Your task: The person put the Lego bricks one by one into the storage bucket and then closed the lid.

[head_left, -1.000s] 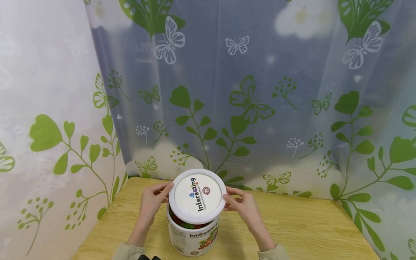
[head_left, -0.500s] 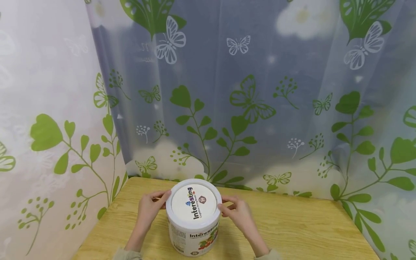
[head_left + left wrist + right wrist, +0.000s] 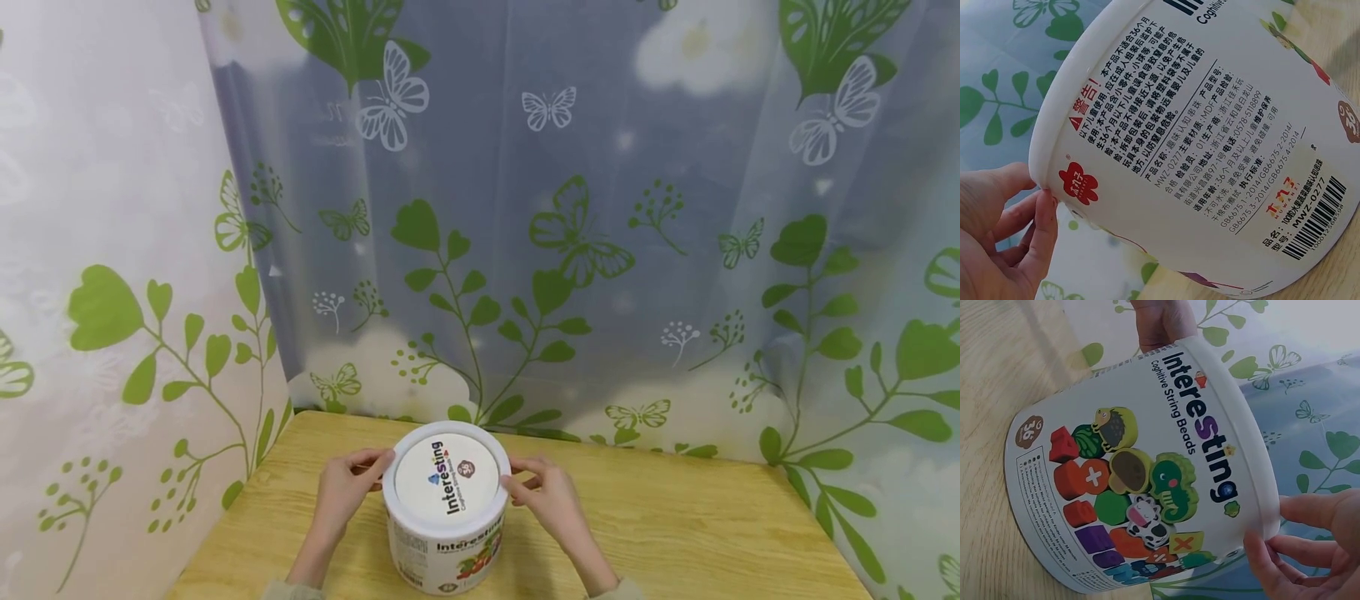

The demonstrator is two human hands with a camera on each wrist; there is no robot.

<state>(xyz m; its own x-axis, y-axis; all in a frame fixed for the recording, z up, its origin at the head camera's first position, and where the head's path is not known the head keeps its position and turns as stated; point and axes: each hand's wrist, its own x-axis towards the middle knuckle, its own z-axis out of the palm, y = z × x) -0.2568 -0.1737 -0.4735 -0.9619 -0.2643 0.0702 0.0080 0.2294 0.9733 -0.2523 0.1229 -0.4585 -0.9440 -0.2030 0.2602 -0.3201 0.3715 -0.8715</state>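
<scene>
A white round tub (image 3: 446,558) printed "Interesting" stands upright on the table, its white lid (image 3: 447,479) sitting level over the mouth and hiding what is inside. At the lid's left edge my left hand (image 3: 347,493) pinches the rim, thumb above and fingers below. On the opposite side my right hand (image 3: 551,504) grips the rim in the same way. Chinese text and a barcode cover the label (image 3: 1210,156) in the left wrist view. The right wrist view shows the picture side (image 3: 1129,481), with printed beads and animals.
Beneath the tub is a wood-grain table (image 3: 675,533). A curtain (image 3: 480,208) with green leaves and butterflies hangs behind the table's far edge, and a similar pale one (image 3: 150,250) hangs along the left.
The lid was tilted above the tub with coloured contents showing beneath. Both hands have lowered it onto the mouth, and it now lies level.
</scene>
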